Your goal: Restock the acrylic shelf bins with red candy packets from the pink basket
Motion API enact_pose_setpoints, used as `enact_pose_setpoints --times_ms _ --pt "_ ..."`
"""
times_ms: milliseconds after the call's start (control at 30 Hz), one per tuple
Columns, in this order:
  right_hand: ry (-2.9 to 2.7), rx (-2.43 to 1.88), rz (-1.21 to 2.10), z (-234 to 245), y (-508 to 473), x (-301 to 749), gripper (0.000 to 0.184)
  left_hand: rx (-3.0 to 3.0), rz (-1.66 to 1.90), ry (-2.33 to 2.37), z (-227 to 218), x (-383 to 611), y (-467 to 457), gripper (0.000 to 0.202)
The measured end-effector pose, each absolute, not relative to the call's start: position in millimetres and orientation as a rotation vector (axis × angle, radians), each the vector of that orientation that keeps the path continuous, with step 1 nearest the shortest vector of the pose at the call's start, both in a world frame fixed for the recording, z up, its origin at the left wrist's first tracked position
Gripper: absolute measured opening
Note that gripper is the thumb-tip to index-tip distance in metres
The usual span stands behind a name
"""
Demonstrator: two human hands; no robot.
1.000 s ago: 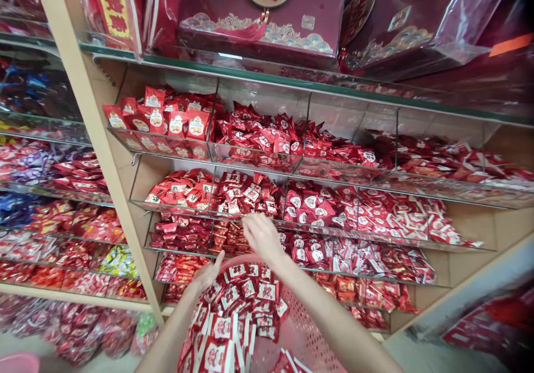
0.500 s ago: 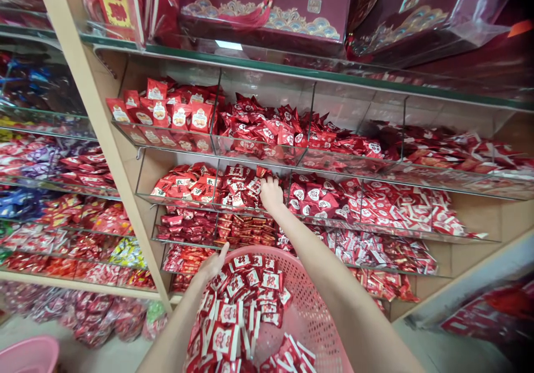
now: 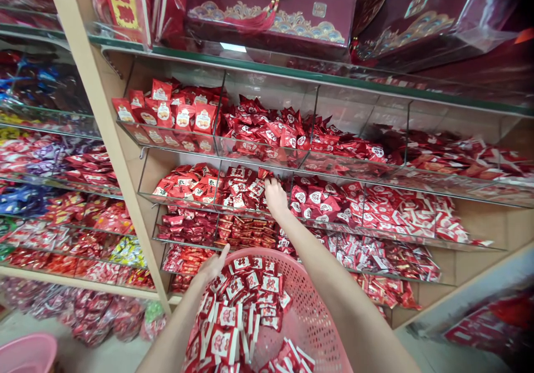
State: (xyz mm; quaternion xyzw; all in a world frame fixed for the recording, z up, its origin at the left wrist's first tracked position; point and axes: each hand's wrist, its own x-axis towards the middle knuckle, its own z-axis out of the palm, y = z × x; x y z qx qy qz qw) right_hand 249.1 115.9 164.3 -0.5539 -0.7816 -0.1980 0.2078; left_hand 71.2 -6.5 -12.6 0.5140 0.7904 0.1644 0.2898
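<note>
At six o'clock, the pink basket [image 3: 306, 300] runs off the bottom edge, and the right forearm [image 3: 329, 278] covers part of its rim and the shelves behind. Red-and-white packets [image 3: 227, 314] lie heaped inside it, the lowest cut off. The left hand [image 3: 213, 267], at seven o'clock, is closed over the rim, thumb raised, its other fingers hard to make out. Near the centre, the right hand [image 3: 276, 197] has its fingers half curled against red packets [image 3: 242, 186] in a shelf bin; its fingertips are hidden, so I cannot tell whether it grips one. Purple boxes [image 3: 267, 14] at twelve and one o'clock lose their tops to the upper edge. Glass shelves [image 3: 250, 61] meet a pale wooden post [image 3: 98, 122] at nine; a pink tub [image 3: 27, 351] at eight, partly cut off, stands on the grey floor [image 3: 100, 359].
</note>
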Motion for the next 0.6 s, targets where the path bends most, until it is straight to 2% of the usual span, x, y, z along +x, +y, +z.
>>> enact_pose_setpoints --times_ms 167,333,433,600 --pt "-2.18 -1.474 -0.567 177.3 104.7 249.0 0.035 1.334 0.444 2.071 -10.1 71.6 -8.2 0.094" --pt "-2.103 -1.013 -0.34 173.8 45.8 267.0 0.037 1.323 0.469 1.984 -7.9 72.3 -10.6 0.094" --pt "-1.954 -0.876 0.056 137.0 6.9 286.8 0.034 1.29 0.48 1.982 -5.7 73.3 -11.4 0.098" --pt "-1.515 -1.094 0.992 46.5 -1.2 309.0 0.035 1.253 0.461 1.999 -2.9 75.1 -12.1 0.096"
